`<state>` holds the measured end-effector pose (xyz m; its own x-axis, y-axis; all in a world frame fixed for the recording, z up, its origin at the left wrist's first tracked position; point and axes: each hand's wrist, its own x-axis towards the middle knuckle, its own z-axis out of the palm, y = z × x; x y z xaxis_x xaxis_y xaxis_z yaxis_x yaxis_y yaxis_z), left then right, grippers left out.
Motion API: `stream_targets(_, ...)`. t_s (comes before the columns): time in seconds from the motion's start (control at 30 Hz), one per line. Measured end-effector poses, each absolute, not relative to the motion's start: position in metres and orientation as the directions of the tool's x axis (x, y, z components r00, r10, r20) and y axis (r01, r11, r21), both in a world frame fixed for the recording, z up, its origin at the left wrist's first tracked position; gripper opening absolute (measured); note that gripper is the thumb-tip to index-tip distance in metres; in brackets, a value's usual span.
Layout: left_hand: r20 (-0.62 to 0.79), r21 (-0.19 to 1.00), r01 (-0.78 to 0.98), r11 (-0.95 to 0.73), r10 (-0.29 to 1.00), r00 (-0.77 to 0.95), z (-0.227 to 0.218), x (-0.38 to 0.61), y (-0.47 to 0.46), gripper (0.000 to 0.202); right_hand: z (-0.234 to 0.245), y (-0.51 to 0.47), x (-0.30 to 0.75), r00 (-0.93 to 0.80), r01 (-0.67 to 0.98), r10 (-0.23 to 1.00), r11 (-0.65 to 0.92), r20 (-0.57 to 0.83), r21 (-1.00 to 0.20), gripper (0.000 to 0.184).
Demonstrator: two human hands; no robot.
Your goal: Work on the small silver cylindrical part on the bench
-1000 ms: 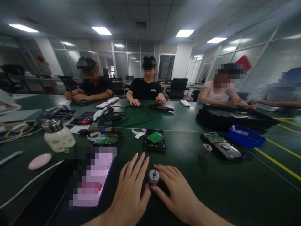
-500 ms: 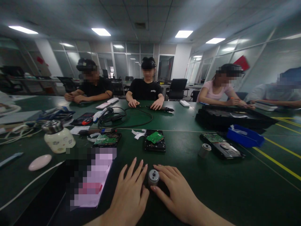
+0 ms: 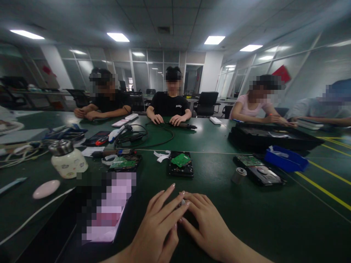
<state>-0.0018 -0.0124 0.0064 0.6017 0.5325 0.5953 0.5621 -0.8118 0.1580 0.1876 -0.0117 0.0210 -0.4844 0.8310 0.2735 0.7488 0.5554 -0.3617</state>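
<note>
The green table (image 3: 214,212) filled the space in front of you. Across it sat a person in a black top (image 3: 116,102) at eleven o'clock, a person in a printed black shirt (image 3: 170,102) at twelve, and a person in pink (image 3: 245,104) at about one.

A wide black tray (image 3: 236,137) lay at two o'clock from your hands, with a blue bin (image 3: 285,163) just in front of it. A purple panel (image 3: 109,219), partly blurred, lay at nine, beside your left hand (image 3: 156,228).

That hand stretched over from the left, its fingers fanned and slanting across toward your right hand (image 3: 203,223); I couldn't tell whether they pinched anything. Your right hand curved in with its thumb apart from the fingers, but its grip, too, was hidden.

A cream bottle (image 3: 68,162) with a steel top stood between nine and ten. One drive with a green board (image 3: 181,166) lay at twelve, another drive (image 3: 124,163) at ten, and an opened drive (image 3: 260,171) at two.

A pale pink oval piece (image 3: 46,189) lay at nine, well out past the panel. A loose metal cylinder (image 3: 239,175) was at two, near the opened drive. The other small cylinder (image 3: 183,202) was between your hands, mostly covered by your left fingers.
</note>
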Motion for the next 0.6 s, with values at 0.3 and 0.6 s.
stream_targets(0.3,0.549,0.227,0.550,-0.804,0.572,0.610,0.0043,-0.0013,-0.0099,0.057,0.0212,-0.0127,0.1880,-0.483,0.746,0.837,0.547,0.258,-0.379,0.036)
stream_targets(0.6,0.542,0.321,0.504,-0.802,0.592,0.596,0.0017,-0.0015,-0.0097,0.054,0.0197,-0.0123,0.1888,-0.481,0.757,0.841,0.541,0.248,-0.367,0.033)
